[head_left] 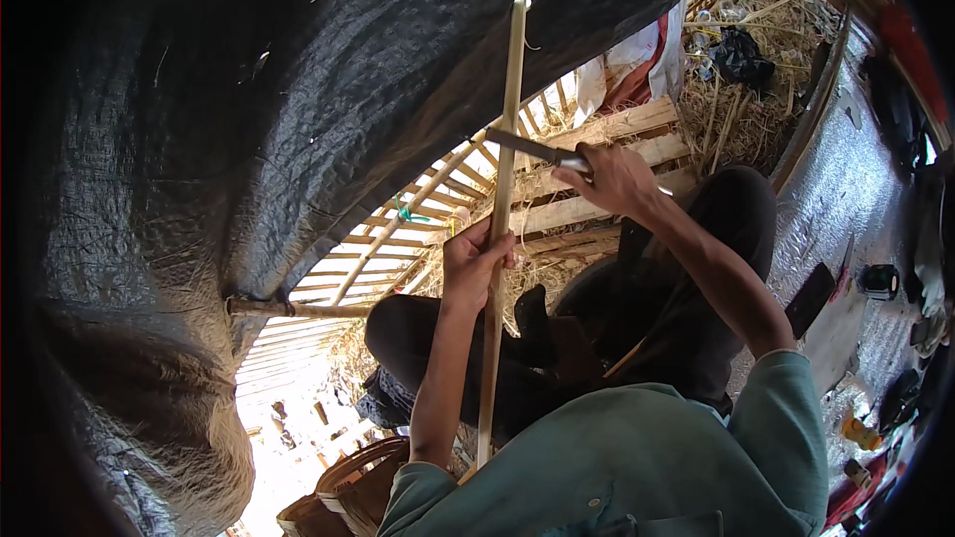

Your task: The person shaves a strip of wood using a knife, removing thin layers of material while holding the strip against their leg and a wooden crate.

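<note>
A long pale bamboo strip (512, 70) runs upright in front of me, from the black sheeting down to my lap. My left hand (476, 259) is wrapped round it at about mid-length, thumb across the front. In my right hand (617, 179) is a knife (525, 146) with a dark, narrow blade and a shiny metal handle. The blade lies across the strip, above my left hand, and appears to touch it. A thin curl hangs by the strip's upper end, close to the sheeting.
Black plastic sheeting (328, 89) hangs over the left and top. Bamboo slats (398, 239) and wooden planks (637, 154) lie beyond my folded legs. Dry straw (786, 10) holds a black plastic bag (741, 55). A woven basket (353, 482) stands lower left; a phone-like dark slab (811, 298) lies right.
</note>
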`<move>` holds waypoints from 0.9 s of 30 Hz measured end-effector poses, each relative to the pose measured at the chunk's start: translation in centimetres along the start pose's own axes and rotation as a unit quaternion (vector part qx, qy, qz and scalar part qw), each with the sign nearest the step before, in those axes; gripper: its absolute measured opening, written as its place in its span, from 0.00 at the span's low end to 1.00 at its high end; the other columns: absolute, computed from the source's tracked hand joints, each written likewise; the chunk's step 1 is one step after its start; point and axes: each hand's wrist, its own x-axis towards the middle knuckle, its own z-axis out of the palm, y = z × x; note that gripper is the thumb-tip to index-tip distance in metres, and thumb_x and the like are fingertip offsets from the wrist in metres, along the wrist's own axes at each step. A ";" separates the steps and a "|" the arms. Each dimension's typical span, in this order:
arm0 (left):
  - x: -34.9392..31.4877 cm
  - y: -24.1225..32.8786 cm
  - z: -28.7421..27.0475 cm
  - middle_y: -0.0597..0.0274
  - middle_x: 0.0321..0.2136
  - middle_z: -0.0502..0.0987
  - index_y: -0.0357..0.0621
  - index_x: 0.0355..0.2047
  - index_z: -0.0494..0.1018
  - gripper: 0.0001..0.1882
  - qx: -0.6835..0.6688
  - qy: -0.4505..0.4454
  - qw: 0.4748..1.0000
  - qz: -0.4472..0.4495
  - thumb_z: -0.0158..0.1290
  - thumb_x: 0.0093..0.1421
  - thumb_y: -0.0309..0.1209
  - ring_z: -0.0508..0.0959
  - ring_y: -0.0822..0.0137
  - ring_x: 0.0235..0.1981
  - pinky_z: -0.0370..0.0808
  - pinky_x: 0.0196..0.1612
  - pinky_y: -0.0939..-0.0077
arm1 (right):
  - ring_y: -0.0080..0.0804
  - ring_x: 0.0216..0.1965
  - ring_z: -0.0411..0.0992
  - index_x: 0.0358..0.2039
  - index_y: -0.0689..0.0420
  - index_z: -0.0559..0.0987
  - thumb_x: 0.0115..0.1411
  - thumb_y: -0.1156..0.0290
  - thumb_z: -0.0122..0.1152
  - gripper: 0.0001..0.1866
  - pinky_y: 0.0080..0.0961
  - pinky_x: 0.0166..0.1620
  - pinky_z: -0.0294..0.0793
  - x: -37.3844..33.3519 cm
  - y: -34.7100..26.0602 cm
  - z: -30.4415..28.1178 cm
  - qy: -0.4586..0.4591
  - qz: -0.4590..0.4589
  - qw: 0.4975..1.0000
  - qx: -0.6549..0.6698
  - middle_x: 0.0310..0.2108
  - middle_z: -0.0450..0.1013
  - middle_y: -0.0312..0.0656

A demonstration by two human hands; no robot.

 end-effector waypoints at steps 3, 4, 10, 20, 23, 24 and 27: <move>0.0 -0.1 -0.1 0.64 0.22 0.72 0.30 0.39 0.70 0.13 -0.048 -0.004 0.999 0.000 0.53 0.52 0.20 0.69 0.77 0.18 0.67 0.21 0.84 | 0.47 0.18 0.72 0.28 0.59 0.74 0.51 0.39 0.50 0.30 0.39 0.23 0.71 -2.2 -1.3 0.8 -0.062 -0.061 0.996 -0.002 0.13 0.70 0.47; 0.0 -0.1 -0.1 0.64 0.22 0.72 0.30 0.39 0.70 0.13 -0.049 -0.006 0.999 -0.001 0.53 0.52 0.20 0.69 0.77 0.18 0.67 0.21 0.84 | 0.47 0.18 0.72 0.28 0.59 0.74 0.50 0.38 0.51 0.31 0.39 0.23 0.71 -3.0 -1.6 1.2 -0.079 -0.128 0.989 -0.002 0.13 0.70 0.47; -0.4 -0.1 -0.1 0.67 0.17 0.69 0.32 0.38 0.70 0.10 0.009 -0.002 1.000 -0.014 0.51 0.55 0.22 0.68 0.80 0.17 0.65 0.19 0.87 | 0.46 0.19 0.72 0.28 0.60 0.74 0.52 0.40 0.50 0.30 0.38 0.23 0.71 -2.0 -1.0 2.1 -0.026 -0.192 0.981 -0.012 0.14 0.70 0.46; -0.4 0.2 0.3 0.66 0.17 0.69 0.33 0.38 0.69 0.09 -0.028 -0.007 1.000 -0.002 0.50 0.56 0.23 0.67 0.78 0.16 0.64 0.18 0.85 | 0.43 0.16 0.71 0.30 0.60 0.73 0.51 0.40 0.52 0.30 0.36 0.21 0.68 -2.6 -1.5 1.5 -0.039 -0.057 0.998 0.004 0.11 0.68 0.44; -0.4 0.5 0.2 0.64 0.15 0.67 0.36 0.31 0.69 0.04 -0.032 -0.028 0.999 -0.002 0.50 0.56 0.23 0.68 0.75 0.15 0.63 0.17 0.83 | 0.49 0.22 0.71 0.30 0.60 0.73 0.50 0.42 0.53 0.29 0.37 0.25 0.69 -3.9 -2.5 2.0 -0.096 -0.156 0.983 0.026 0.16 0.69 0.48; -0.5 0.3 0.1 0.64 0.15 0.67 0.36 0.31 0.69 0.04 -0.032 -0.027 0.999 -0.002 0.50 0.56 0.23 0.68 0.75 0.15 0.63 0.17 0.83 | 0.49 0.22 0.71 0.30 0.60 0.73 0.50 0.42 0.53 0.29 0.37 0.25 0.69 -3.8 -2.4 2.2 -0.096 -0.157 0.983 0.026 0.16 0.69 0.48; -0.5 -0.4 -0.5 0.67 0.13 0.65 0.37 0.33 0.69 0.05 -0.070 -0.031 0.997 -0.028 0.49 0.57 0.25 0.66 0.77 0.14 0.62 0.17 0.84 | 0.49 0.20 0.71 0.29 0.59 0.74 0.50 0.43 0.53 0.27 0.37 0.25 0.69 -3.1 -2.4 2.7 -0.066 -0.181 0.981 0.009 0.15 0.69 0.47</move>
